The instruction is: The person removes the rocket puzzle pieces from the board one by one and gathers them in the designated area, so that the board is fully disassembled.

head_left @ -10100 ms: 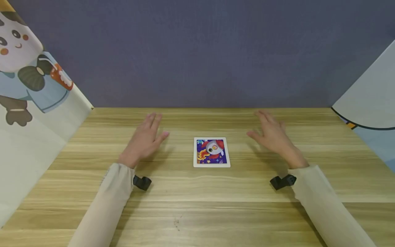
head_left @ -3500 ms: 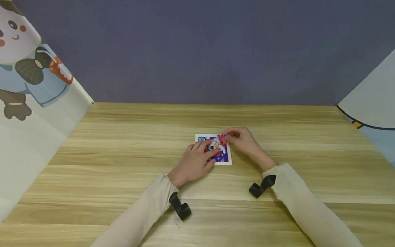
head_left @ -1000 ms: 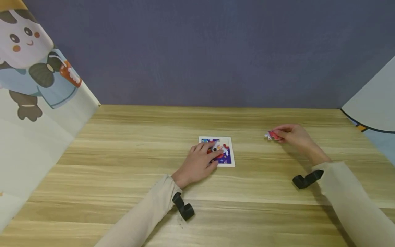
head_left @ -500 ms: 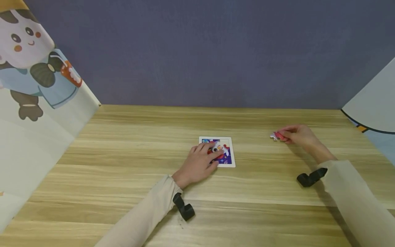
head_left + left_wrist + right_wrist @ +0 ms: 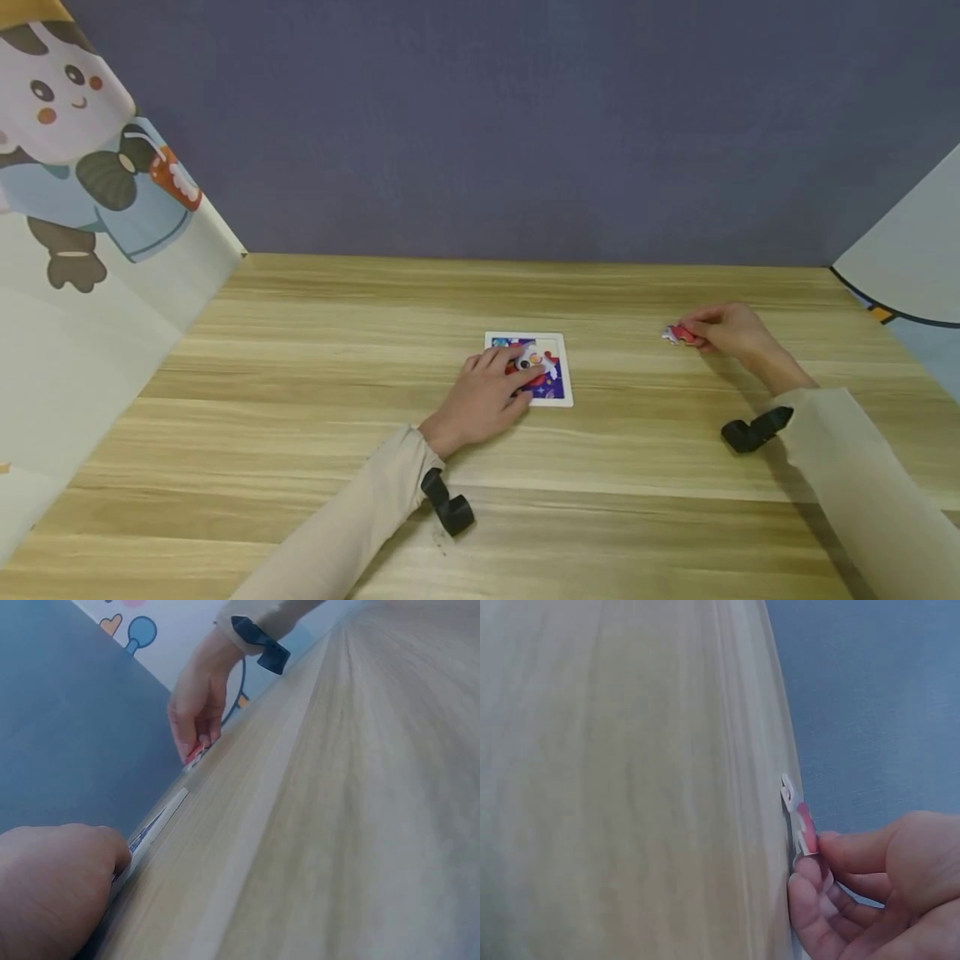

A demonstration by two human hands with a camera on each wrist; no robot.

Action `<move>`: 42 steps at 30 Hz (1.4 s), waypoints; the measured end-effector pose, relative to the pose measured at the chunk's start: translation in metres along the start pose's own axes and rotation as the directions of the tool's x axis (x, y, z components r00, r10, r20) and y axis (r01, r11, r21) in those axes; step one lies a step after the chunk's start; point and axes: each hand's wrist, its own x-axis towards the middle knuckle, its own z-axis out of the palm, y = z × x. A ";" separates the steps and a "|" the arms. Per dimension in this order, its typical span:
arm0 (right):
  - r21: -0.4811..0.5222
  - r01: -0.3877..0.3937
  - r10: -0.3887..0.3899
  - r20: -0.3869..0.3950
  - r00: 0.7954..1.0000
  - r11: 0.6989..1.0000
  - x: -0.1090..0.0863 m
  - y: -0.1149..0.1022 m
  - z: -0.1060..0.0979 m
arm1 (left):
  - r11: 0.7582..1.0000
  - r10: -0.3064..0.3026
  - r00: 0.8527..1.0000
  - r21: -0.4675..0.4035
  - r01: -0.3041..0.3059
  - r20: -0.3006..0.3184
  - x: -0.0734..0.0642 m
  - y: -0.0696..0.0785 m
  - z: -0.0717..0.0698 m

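A small square jigsaw puzzle in a white frame [image 5: 553,402] lies flat on the table, printed with a rocket on purple. My left hand [image 5: 483,398] rests across its left side, fingers extended over the picture and hiding part of it. At the puzzle's far right corner a pale patch of backing shows. Off to the right, my right hand [image 5: 742,340] pinches a red and white puzzle piece [image 5: 679,335] between thumb and fingers. In the right wrist view that piece [image 5: 807,829] is seen nearly edge-on, close over the tabletop.
The wood-grain table [image 5: 600,483] runs back to a dark blue-grey wall [image 5: 480,133]. A cartoon-printed panel [image 5: 142,325] borders the left side, and a pale panel [image 5: 915,225] the right. Black cameras are strapped to both wrists.
Earlier both hands hovered beside the whole puzzle. The left hand then settled on it, and the right took out the corner piece and carried it right. Lately the piece has shifted slightly further right.
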 end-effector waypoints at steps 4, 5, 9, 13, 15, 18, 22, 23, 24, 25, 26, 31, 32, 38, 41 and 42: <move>0.002 -0.007 0.007 0.009 1.000 1.000 0.001 0.001 -0.001 | 1.000 -0.004 1.000 -0.014 0.005 0.008 0.000 0.001 0.000; 0.001 -0.009 0.009 0.012 1.000 1.000 0.001 0.001 -0.001 | 1.000 -0.005 1.000 -0.015 0.005 0.009 0.000 0.001 0.000; -0.010 -0.007 0.007 0.025 1.000 1.000 0.001 0.000 -0.002 | 1.000 -0.008 1.000 -0.016 0.008 0.010 0.000 0.001 -0.001; -0.011 -0.010 0.010 0.033 0.999 1.000 0.001 0.000 -0.002 | 1.000 -0.007 1.000 -0.024 0.007 0.010 0.001 0.000 0.000; -0.012 -0.013 0.014 0.036 0.999 1.000 0.000 0.000 -0.002 | 1.000 -0.005 1.000 -0.031 0.005 0.006 0.001 0.000 0.000; -0.005 -0.020 0.021 0.043 0.999 1.000 -0.002 -0.001 -0.002 | 0.999 -0.002 1.000 -0.038 0.002 0.000 0.001 -0.001 0.000; -0.005 -0.014 0.014 0.035 0.999 1.000 -0.006 -0.003 -0.001 | 0.999 -0.003 1.000 -0.044 0.003 0.003 0.001 -0.001 0.001; -0.006 -0.007 0.007 0.031 0.999 1.000 -0.007 -0.005 0.000 | 0.999 -0.002 1.000 -0.041 0.002 0.002 0.001 -0.002 0.001; -0.006 -0.001 0.001 0.028 1.000 1.000 -0.008 -0.006 0.001 | 0.999 -0.003 1.000 -0.040 0.004 0.003 0.001 -0.001 0.001; -0.007 0.005 -0.004 0.027 1.000 1.000 -0.009 -0.007 0.002 | 0.999 -0.004 1.000 -0.039 0.004 0.004 0.001 -0.001 0.001; -0.008 0.011 -0.011 0.024 1.000 1.000 -0.009 -0.009 0.003 | 0.999 -0.004 1.000 -0.040 0.005 0.003 0.001 -0.001 0.001; -0.002 0.053 -0.053 0.028 0.998 0.999 -0.012 -0.016 0.009 | 0.999 -0.004 1.000 -0.049 0.004 -0.006 0.000 0.000 0.001; -0.007 0.064 -0.064 0.029 0.998 0.998 -0.012 -0.018 0.011 | 0.999 -0.005 1.000 -0.050 0.004 -0.008 0.001 0.000 0.001; -0.056 0.120 -0.118 0.033 0.992 0.991 -0.014 -0.031 0.020 | 0.999 -0.005 1.000 -0.047 0.004 -0.020 0.001 0.000 0.001; -0.070 0.161 -0.159 0.032 0.987 0.985 -0.016 -0.039 0.026 | 0.999 -0.007 1.000 -0.049 0.006 -0.028 0.000 0.000 0.000; -0.066 0.178 -0.177 0.031 0.984 0.982 -0.016 -0.042 0.028 | 0.999 -0.010 1.000 -0.052 0.008 -0.029 0.000 0.000 0.000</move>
